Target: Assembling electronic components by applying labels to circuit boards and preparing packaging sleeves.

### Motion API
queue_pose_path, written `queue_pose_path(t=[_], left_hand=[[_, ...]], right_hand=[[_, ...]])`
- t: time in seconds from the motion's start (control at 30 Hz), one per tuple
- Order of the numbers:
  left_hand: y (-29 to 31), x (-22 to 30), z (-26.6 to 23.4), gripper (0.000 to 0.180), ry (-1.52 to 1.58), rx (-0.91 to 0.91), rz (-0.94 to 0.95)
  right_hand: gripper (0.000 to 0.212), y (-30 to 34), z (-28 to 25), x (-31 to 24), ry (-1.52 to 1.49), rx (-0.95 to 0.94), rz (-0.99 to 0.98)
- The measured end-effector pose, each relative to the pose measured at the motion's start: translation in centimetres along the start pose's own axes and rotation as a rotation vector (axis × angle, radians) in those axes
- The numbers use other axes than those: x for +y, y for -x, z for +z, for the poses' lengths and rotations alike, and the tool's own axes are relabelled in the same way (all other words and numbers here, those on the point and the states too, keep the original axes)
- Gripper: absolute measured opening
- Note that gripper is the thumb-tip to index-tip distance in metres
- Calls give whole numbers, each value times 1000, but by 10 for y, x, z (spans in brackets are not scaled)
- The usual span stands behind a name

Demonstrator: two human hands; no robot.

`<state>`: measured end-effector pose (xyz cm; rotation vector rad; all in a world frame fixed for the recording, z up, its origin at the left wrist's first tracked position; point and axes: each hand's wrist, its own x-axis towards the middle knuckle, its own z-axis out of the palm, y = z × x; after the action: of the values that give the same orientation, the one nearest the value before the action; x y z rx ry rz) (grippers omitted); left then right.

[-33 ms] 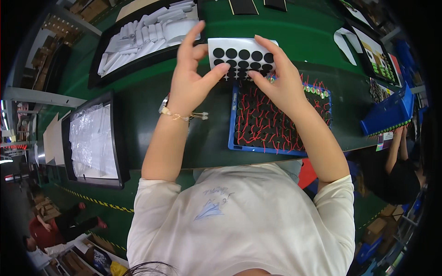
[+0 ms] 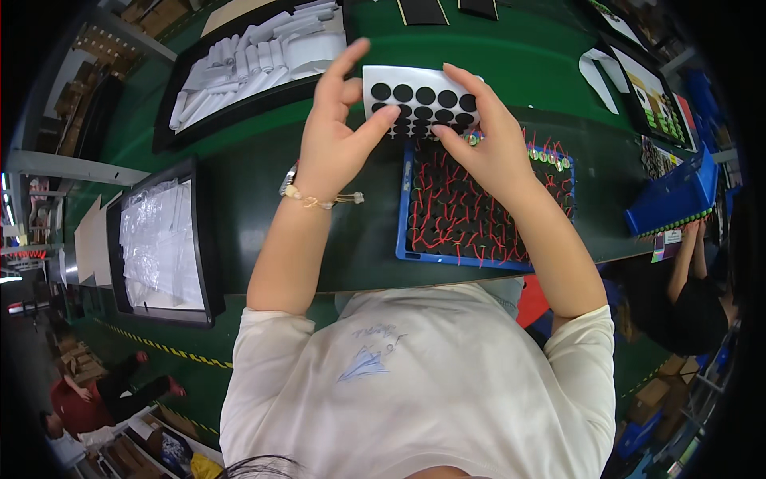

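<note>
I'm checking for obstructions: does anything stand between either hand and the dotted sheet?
Nothing visible does: the left hand and right hand each have a thumb over the sheet itself. The blue tray lies below, not between.

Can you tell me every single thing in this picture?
dotted sheet: 1, white with black circles, between hands
crate: 1, blue, under right forearm
wires: many, red, in the crate
rolls: many, white, upper-left tray
trays: 3+, black, left and upper right
plastic film: several pieces, clear, left tray
bin: 1, blue, right
table: 1, dark green, middle
co-workers: at least 2, red or black clothes, edges
boxes: several, brown, edges
left hand: 1, bare, thumb over sheet
right hand: 1, bare, holding sheet
</note>
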<state>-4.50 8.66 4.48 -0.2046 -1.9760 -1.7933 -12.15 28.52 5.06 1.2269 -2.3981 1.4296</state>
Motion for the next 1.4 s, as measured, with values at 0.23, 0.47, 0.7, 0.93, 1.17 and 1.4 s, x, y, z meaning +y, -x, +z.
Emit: queue_pose_path(t=[0.23,0.47,0.7,0.93,1.17,1.4], left_hand=[[-5,2,-7,39,-69,0,-55],[0,8,-4,31,26,-12,-142],[3,4,2,27,117,52,-215],[1,6,13,38,148,-2,-62],[-6,-5,1,29,-216,-111,-105],[-4,-5,10,22,105,28,-252]], right_hand=[[47,-7,-19,-2,-103,-80,250],[39,-7,-19,8,136,82,-139],[36,-4,-20,4,125,-12,-144],[28,-2,-19,3,-95,-124,-4],[23,0,-19,12,-208,-174,173],[31,2,-12,9,257,112,-262]])
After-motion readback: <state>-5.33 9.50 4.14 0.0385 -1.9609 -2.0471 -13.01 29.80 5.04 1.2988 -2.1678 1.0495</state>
